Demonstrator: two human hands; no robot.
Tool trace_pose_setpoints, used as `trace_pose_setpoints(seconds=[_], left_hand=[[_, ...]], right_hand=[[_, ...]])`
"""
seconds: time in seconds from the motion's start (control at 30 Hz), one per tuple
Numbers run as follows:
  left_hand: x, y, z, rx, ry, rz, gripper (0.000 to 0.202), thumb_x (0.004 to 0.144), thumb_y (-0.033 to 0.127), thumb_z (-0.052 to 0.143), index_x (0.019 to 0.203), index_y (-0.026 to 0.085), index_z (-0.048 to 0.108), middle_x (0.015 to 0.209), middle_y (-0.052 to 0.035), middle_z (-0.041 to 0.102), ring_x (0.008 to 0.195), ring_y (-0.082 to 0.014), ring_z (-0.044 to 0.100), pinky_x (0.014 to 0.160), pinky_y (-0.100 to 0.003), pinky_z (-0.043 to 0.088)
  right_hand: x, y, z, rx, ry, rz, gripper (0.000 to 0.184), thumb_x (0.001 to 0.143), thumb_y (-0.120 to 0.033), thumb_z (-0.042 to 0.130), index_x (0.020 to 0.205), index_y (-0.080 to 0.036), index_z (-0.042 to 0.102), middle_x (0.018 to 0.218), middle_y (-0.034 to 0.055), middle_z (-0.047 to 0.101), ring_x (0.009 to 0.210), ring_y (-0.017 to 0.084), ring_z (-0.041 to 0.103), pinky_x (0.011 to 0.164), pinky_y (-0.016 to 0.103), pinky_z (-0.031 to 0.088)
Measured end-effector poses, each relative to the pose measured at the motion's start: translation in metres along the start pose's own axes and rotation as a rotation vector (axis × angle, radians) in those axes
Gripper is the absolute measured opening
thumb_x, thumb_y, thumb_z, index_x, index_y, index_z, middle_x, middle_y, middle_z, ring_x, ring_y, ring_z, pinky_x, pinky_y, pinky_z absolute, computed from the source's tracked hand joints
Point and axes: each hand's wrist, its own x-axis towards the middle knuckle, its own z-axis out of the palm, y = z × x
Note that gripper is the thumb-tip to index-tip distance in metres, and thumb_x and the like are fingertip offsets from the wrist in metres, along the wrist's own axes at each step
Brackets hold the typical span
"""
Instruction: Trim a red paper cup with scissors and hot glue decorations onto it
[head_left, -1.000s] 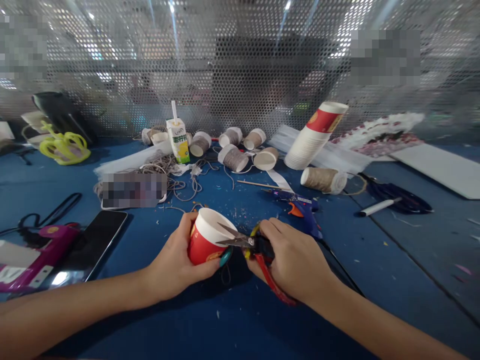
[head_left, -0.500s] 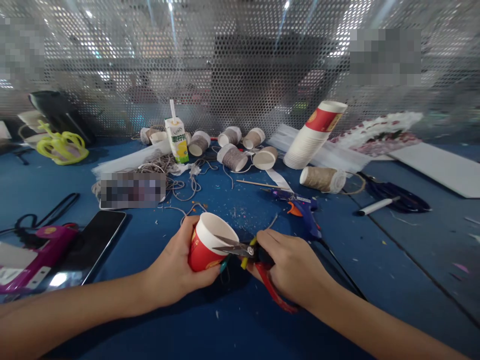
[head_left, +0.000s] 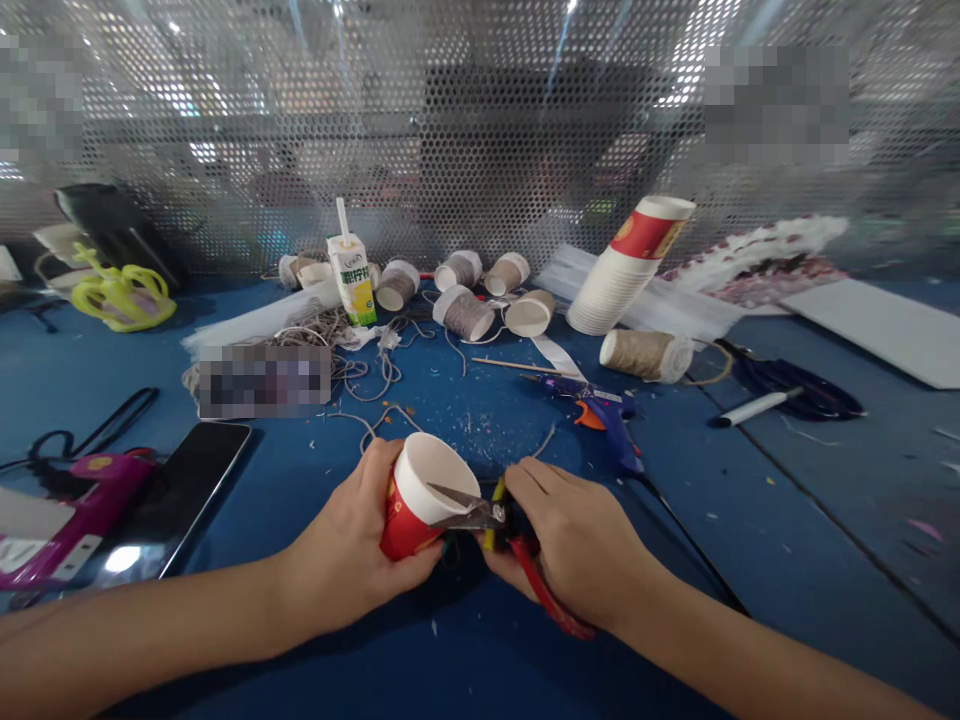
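My left hand [head_left: 352, 560] is wrapped round a red paper cup [head_left: 415, 497] with a white inside, tilted so its mouth faces up and right. My right hand [head_left: 577, 545] grips red-handled scissors [head_left: 501, 530]. The blades sit at the cup's rim, one blade inside the mouth. Both hands hover low over the blue table [head_left: 750, 520], near its front edge.
A blue glue gun [head_left: 600, 415] lies just behind my right hand. A stack of paper cups [head_left: 626, 270], several twine-wrapped cups [head_left: 469, 315], a juice carton [head_left: 352, 275], loose twine [head_left: 360, 360], a phone [head_left: 187, 490], a pink case [head_left: 67, 510] and a white marker [head_left: 754, 408] lie around. Perforated metal screen [head_left: 480, 130] behind.
The cup has tilted slightly more to the right and the scissor blades have closed in on its rim. Both hands stayed in roughly the same place.
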Motion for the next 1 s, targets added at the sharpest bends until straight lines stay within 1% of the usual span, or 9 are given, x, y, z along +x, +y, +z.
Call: trace_pose_setpoints(seconds=[0.17,0.3,0.4,0.5,0.63,0.7,0.8,0.9,1.0], left_hand=[[-0.001,-0.001,0.000,-0.032,-0.003,-0.021,0.054,0.070,0.024,0.062,0.113,0.020,0.031,0.103,-0.0079,0.054,0.088,-0.0200,0.058,0.078,-0.036,0.049],[0.001,-0.001,0.000,-0.081,-0.010,-0.058,0.055,0.069,0.024,0.062,0.114,0.020,0.030,0.103,-0.0073,0.056,0.088,-0.0195,0.059,0.079,-0.036,0.049],[0.002,0.000,0.000,-0.092,-0.011,-0.070,0.057,0.069,0.024,0.063,0.115,0.020,0.030,0.105,-0.0077,0.056,0.090,-0.0201,0.058,0.080,-0.036,0.049],[0.001,-0.001,0.000,-0.082,-0.016,-0.074,0.058,0.069,0.024,0.064,0.115,0.020,0.028,0.105,-0.0076,0.055,0.090,-0.0199,0.058,0.081,-0.036,0.049],[-0.002,-0.002,0.002,-0.008,-0.001,-0.006,0.056,0.070,0.024,0.063,0.114,0.021,0.029,0.102,-0.0064,0.053,0.088,-0.0191,0.058,0.078,-0.035,0.050],[-0.004,-0.002,0.004,0.066,0.033,0.059,0.054,0.071,0.024,0.062,0.114,0.022,0.029,0.099,-0.0051,0.050,0.085,-0.0187,0.057,0.076,-0.034,0.051],[-0.006,-0.003,0.005,0.168,0.080,0.148,0.055,0.071,0.024,0.060,0.115,0.022,0.029,0.098,-0.0052,0.048,0.088,-0.0204,0.055,0.075,-0.035,0.051],[-0.007,-0.004,0.005,0.205,0.068,0.163,0.056,0.070,0.023,0.060,0.117,0.022,0.028,0.098,-0.0054,0.046,0.089,-0.0207,0.054,0.076,-0.035,0.051],[-0.006,-0.005,0.005,0.198,0.063,0.144,0.057,0.071,0.022,0.060,0.118,0.022,0.027,0.099,-0.0056,0.045,0.086,-0.0189,0.054,0.075,-0.035,0.051]], right_hand=[[-0.005,0.003,0.004,0.063,-0.033,0.005,0.007,0.069,-0.016,0.050,0.065,-0.019,0.044,0.058,0.0002,0.050,0.051,0.012,0.046,0.047,0.022,0.031],[-0.007,0.005,0.008,0.085,-0.035,0.005,0.012,0.065,-0.008,0.049,0.065,-0.019,0.044,0.059,0.0002,0.051,0.052,0.012,0.046,0.048,0.022,0.031],[-0.007,0.006,0.007,0.098,-0.054,0.007,0.014,0.066,-0.006,0.047,0.064,-0.019,0.043,0.057,-0.0005,0.050,0.051,0.011,0.045,0.048,0.021,0.030],[-0.006,0.005,0.006,0.097,-0.057,0.010,0.013,0.067,-0.007,0.046,0.064,-0.019,0.043,0.055,-0.0012,0.049,0.049,0.011,0.044,0.047,0.021,0.030],[-0.005,0.001,0.006,0.060,0.002,0.013,0.006,0.070,-0.017,0.048,0.065,-0.019,0.045,0.056,-0.0004,0.048,0.051,0.012,0.046,0.047,0.022,0.031],[-0.005,-0.002,0.006,0.046,0.030,-0.002,0.007,0.070,-0.022,0.048,0.065,-0.019,0.045,0.058,0.0002,0.048,0.052,0.012,0.046,0.048,0.022,0.033],[-0.006,-0.005,0.006,0.036,0.060,-0.032,0.009,0.069,-0.025,0.050,0.067,-0.019,0.045,0.061,0.0010,0.048,0.055,0.013,0.047,0.050,0.022,0.035],[-0.007,-0.005,0.005,0.056,0.058,-0.039,0.007,0.070,-0.022,0.050,0.067,-0.018,0.045,0.061,0.0009,0.049,0.054,0.013,0.047,0.050,0.022,0.035],[-0.008,-0.002,0.006,0.084,0.033,-0.040,0.007,0.069,-0.013,0.048,0.065,-0.018,0.045,0.058,-0.0002,0.048,0.051,0.012,0.044,0.048,0.021,0.032]])
